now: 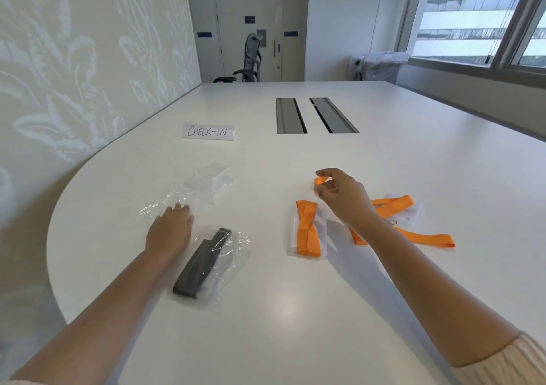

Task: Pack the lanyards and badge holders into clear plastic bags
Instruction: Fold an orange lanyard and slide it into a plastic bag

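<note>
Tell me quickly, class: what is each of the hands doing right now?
Left hand: open, fingers flat on an empty clear plastic bag.
Right hand: pinching a loop of orange lanyard.

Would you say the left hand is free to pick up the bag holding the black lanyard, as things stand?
Probably yes. The left hand lies flat on an empty clear bag, holding nothing, and the bagged black lanyard lies uncovered right beside it.

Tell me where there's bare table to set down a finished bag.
Bare: near edge below the bagged black lanyard, and the strip between the CHECK-IN sign and empty bags. Crowded: around the right hand, among orange lanyards.
</note>
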`<state>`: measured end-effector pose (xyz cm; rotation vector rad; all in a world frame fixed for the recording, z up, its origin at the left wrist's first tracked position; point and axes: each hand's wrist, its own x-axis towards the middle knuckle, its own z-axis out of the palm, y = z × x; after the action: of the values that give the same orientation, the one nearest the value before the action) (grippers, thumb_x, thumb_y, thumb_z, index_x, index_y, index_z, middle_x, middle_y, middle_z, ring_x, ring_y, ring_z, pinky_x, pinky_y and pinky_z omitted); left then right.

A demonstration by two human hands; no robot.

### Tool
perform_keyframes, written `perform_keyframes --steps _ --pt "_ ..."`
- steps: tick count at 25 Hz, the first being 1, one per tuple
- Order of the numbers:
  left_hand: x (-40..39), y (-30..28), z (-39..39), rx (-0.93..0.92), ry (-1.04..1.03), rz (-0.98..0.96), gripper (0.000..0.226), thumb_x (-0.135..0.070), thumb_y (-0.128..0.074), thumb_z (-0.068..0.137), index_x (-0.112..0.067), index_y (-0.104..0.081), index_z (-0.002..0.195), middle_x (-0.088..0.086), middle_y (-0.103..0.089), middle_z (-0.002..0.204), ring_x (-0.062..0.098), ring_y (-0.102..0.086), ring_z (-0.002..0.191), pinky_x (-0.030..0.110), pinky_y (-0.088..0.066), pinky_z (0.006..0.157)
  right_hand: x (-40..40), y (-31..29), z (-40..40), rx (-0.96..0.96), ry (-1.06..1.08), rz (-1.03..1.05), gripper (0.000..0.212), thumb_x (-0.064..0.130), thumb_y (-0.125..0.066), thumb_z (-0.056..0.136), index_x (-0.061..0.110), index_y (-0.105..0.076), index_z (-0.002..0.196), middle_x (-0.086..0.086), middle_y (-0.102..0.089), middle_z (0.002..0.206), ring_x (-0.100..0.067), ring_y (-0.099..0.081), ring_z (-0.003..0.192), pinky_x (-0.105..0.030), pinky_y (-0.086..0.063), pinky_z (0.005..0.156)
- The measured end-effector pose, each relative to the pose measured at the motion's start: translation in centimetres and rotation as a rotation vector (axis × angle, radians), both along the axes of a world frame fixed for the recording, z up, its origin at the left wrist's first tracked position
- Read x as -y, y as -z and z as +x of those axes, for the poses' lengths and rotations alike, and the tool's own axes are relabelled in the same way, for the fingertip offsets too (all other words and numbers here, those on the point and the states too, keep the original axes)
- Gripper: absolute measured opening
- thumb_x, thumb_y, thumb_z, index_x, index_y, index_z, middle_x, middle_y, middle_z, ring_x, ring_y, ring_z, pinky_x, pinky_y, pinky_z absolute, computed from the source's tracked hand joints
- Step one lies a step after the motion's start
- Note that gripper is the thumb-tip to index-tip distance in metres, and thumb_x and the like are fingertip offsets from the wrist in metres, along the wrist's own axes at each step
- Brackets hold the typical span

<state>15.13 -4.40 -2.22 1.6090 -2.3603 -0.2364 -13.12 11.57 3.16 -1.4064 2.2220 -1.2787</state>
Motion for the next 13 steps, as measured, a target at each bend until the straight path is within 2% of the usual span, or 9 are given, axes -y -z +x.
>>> perform_keyframes --steps 4,6,8,10,13 --pt "-1.2 -2.2 -0.7 -0.23 -0.014 -0.188 0.035 -0.011 -0.033 0.098 -0.002 -0.051 0.126 0.02 -0.052 0.13 0.04 -0.044 0.121 0.047 -0.03 0.103 -0.9 -0.3 0.0 0.022 -0.001 -0.035 0.029 0.029 -0.054 0.091 0.027 -0.054 0.12 0.005 -0.065 0.1 -0.01 -0.062 0.092 -0.023 -0.046 0.078" --pt "-2.5 -4.5 -2.2 -0.359 0.036 -0.333 0.034 -0.011 -0.035 0.098 -0.004 -0.053 0.126 0.019 -0.057 0.126 0.041 -0.047 0.12 0.047 -0.029 0.107 -1.3 -0.6 0.0 0.031 -0.011 -0.046 0.027 0.028 -0.055 0.091 0.026 -0.056 0.118 0.004 -0.066 0.1 -0.01 -0.062 0.092 -0.021 -0.044 0.076" --pt "-4.7 -6.6 -4.0 -0.485 0.099 -0.479 0.031 -0.011 -0.041 0.097 -0.004 -0.057 0.123 0.018 -0.066 0.112 0.043 -0.052 0.114 0.05 -0.034 0.105 -1.7 -1.3 0.3 0.031 -0.06 -0.031 0.023 0.027 -0.056 0.091 0.027 -0.058 0.114 0.005 -0.067 0.098 -0.008 -0.063 0.09 -0.018 -0.045 0.072" --pt "-6.9 -8.2 -5.6 -0.551 0.153 -0.601 0.028 -0.009 -0.048 0.094 -0.003 -0.061 0.118 0.018 -0.07 0.1 0.044 -0.057 0.105 0.053 -0.042 0.097 -2.0 -2.2 0.8 0.027 -0.132 -0.036 0.016 0.026 -0.057 0.09 0.03 -0.061 0.105 0.007 -0.068 0.094 -0.005 -0.064 0.087 -0.016 -0.048 0.071" --pt "-8.8 -8.6 -7.7 -0.553 0.219 -0.686 0.026 -0.005 -0.053 0.089 -0.001 -0.063 0.113 0.018 -0.07 0.103 0.042 -0.061 0.1 0.053 -0.042 0.096 -2.3 -3.4 1.9 0.084 -0.225 -0.074 0.009 0.026 -0.058 0.089 0.029 -0.062 0.096 0.007 -0.07 0.091 -0.006 -0.065 0.086 -0.02 -0.051 0.075"
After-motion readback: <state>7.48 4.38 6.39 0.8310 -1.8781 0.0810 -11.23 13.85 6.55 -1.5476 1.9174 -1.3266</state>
